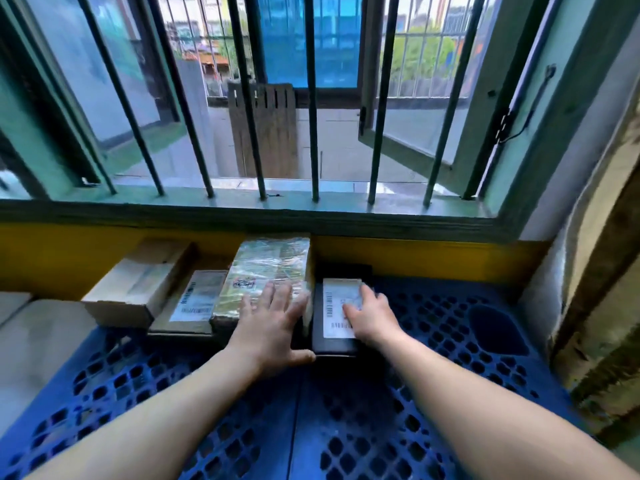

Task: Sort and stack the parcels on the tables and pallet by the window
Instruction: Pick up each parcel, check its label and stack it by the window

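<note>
Handling estimate for black parcel: small, flat, rigid-looking box, probably light; smooth dark faces likely a little slick, so best taken by the two long side edges, or pushed flat from the top, not by the label

Appearance: black, rectangular, white shipping label with barcodes covering most of the top face; print too blurred to read

Location: flat on blue pallet below the barred window, close to the yellow wall strip, long side just beside the film-wrapped parcel, last at the right of the row

Right hand: fingers lightly bent, resting on the label, pressing down, no wrap around the box visible

Left hand: spread flat, fingers straight, lying on the near end of the film-wrapped parcel, thumb out toward the near left corner of the black parcel; gripping nothing

Film-wrapped parcel: taller, glossy clear wrap over greenish contents, probably slippery and heavier

Further left: flat kraft parcel with label, then cardboard box propped at a tilt

Judged step: squaring the black parcel against its neighbour
</note>
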`<state>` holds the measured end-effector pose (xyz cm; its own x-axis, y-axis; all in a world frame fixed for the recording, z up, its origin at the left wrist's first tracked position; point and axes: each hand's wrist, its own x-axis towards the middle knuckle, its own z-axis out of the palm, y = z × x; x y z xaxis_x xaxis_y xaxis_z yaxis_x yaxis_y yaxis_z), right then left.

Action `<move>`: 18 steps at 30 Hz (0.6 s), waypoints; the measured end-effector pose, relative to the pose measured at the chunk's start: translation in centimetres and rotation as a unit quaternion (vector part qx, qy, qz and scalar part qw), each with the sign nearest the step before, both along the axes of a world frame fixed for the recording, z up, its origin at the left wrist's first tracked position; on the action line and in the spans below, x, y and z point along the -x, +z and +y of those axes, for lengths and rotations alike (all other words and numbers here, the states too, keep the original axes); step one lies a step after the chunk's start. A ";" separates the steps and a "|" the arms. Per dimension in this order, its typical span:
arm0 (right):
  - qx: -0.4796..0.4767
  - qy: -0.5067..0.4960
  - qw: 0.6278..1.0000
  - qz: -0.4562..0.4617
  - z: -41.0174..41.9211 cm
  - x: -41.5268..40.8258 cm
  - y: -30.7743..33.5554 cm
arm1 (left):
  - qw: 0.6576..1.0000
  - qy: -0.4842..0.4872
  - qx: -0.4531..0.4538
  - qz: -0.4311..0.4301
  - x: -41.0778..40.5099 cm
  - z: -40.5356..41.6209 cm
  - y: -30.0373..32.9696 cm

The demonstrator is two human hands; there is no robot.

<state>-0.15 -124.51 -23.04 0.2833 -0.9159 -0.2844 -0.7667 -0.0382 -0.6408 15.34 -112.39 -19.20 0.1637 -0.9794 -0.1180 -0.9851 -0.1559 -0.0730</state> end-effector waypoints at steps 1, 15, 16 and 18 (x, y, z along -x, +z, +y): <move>0.005 -0.001 1.000 -0.003 -0.7 -0.4 -0.1 | 1.000 0.005 0.007 -0.003 0.1 -0.1 -0.1; 0.107 0.032 0.991 0.068 -0.5 -2.8 4.1 | 0.989 0.028 -0.005 0.147 -2.4 -1.5 3.5; 0.116 0.041 0.991 0.055 0.3 -3.3 5.2 | 0.987 0.034 -0.001 0.160 -3.1 -0.9 4.0; 0.137 0.066 0.988 0.036 2.2 -4.6 7.3 | 0.987 0.046 0.010 0.157 -4.8 0.9 5.3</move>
